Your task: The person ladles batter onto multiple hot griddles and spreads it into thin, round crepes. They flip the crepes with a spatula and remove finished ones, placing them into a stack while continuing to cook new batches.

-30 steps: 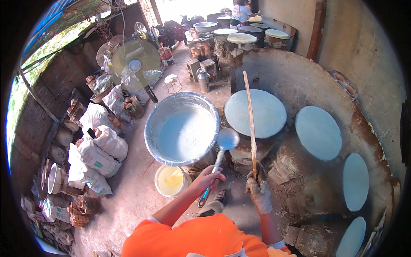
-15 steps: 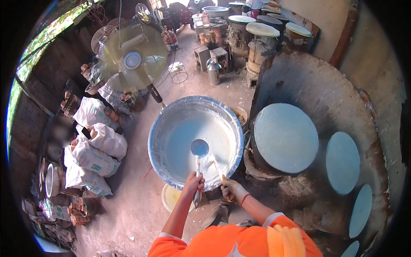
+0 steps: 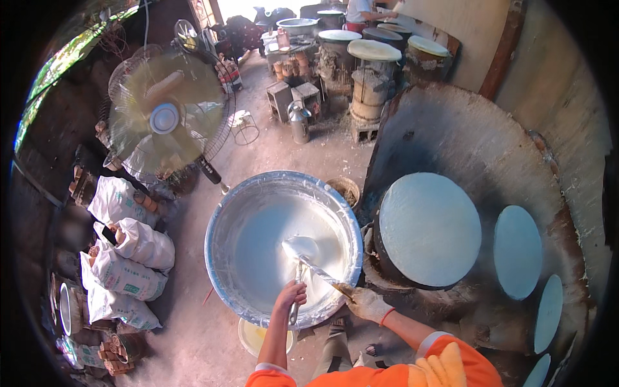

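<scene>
A wide basin (image 3: pixel 211 248) with a blue-grey rim and white liquid (image 3: pixel 255 235) in it stands in front of me. My left hand (image 3: pixel 292 295) is closed round the handle of a ladle (image 3: pixel 300 246), whose bowl is over the liquid. In my right hand (image 3: pixel 371 305), at the basin's near right rim, is the brown handle of a slim scraper-like tool (image 3: pixel 321 273). Its thin pale end reaches across to the ladle's bowl, and its tip is hard to make out. The right hand looks pale, gloved or coated; I cannot tell which.
A large pale round top (image 3: pixel 430 229) on a stove is to the basin's right, with smaller discs (image 3: pixel 518 253) beyond. A fan (image 3: pixel 164 119) stands far left, above white sacks (image 3: pixel 132 271). A yellowish tub (image 3: pixel 248 335) is under the basin's near edge. Another person (image 3: pixel 362 11) is far back.
The right-hand tool has swung left, from beside the ladle to across its bowl. The ladle's bowl looks whiter. The whole view has shifted, with the basin lower and further left.
</scene>
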Tool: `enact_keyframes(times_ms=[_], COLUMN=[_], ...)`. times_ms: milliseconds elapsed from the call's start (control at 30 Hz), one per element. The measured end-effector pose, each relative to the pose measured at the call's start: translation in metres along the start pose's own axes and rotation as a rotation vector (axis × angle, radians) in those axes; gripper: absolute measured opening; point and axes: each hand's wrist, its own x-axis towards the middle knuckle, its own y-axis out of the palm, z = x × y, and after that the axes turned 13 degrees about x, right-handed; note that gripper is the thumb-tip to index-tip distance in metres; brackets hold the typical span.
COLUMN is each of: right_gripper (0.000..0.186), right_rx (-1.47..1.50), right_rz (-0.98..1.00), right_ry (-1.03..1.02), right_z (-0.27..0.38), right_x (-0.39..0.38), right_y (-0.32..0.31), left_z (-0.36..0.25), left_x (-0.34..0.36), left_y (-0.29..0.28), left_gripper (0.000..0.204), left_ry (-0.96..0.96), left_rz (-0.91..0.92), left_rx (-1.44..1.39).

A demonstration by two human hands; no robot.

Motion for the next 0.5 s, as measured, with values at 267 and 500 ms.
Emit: enact_keyframes(times_ms=[267, 500], right_gripper=[0.061, 0.038], right_rx=[-0.425, 0.034], right_rz=[-0.108, -0.444], right_ry=[-0.219, -0.662], right_z=[0.1, 0.158], right_x=[-0.019, 0.018], right_y=[-0.123, -0.205], left_z=[-0.132, -0.273], left_x=[-0.182, -0.297], left_y=[0.064, 0.103], left_gripper=[0.026, 0.033], left_ry=[0.275, 0.57], left_rz=[-0.067, 0.018], left_rx=[0.13, 0.18])
